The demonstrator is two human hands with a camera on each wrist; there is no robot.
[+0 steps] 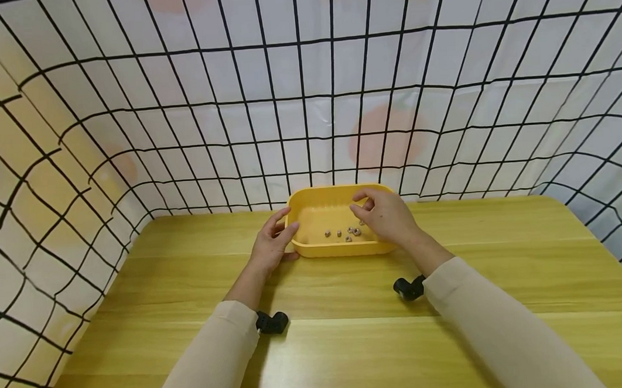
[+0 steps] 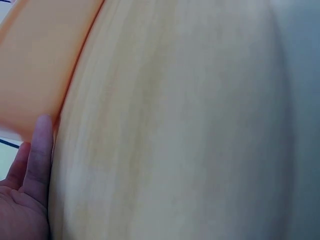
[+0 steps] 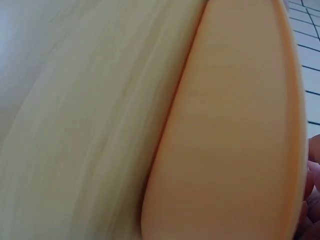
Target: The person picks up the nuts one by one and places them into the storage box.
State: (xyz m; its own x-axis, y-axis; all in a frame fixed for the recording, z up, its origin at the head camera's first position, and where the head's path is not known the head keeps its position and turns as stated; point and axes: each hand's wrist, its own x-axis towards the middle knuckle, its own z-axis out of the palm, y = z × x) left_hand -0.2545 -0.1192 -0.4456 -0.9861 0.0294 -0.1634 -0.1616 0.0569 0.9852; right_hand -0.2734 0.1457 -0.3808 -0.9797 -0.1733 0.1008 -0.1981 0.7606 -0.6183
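Observation:
A yellow plastic tray stands on the wooden table, against the wire mesh. Several small metal nuts lie loose on its floor, towards the right and front. My left hand grips the tray's left end, thumb over the rim and fingers along the outer wall. Over the tray's right side is my right hand, its thumb and index finger curled close together. Whether a nut sits between those fingertips is hidden. In the right wrist view the tray's outer wall covers most of that hand.
Black wire mesh rises behind the table and along both sides, with a pale patterned cloth beyond it. The wooden tabletop stretches in front of the tray. Small black cameras are strapped at both wrists.

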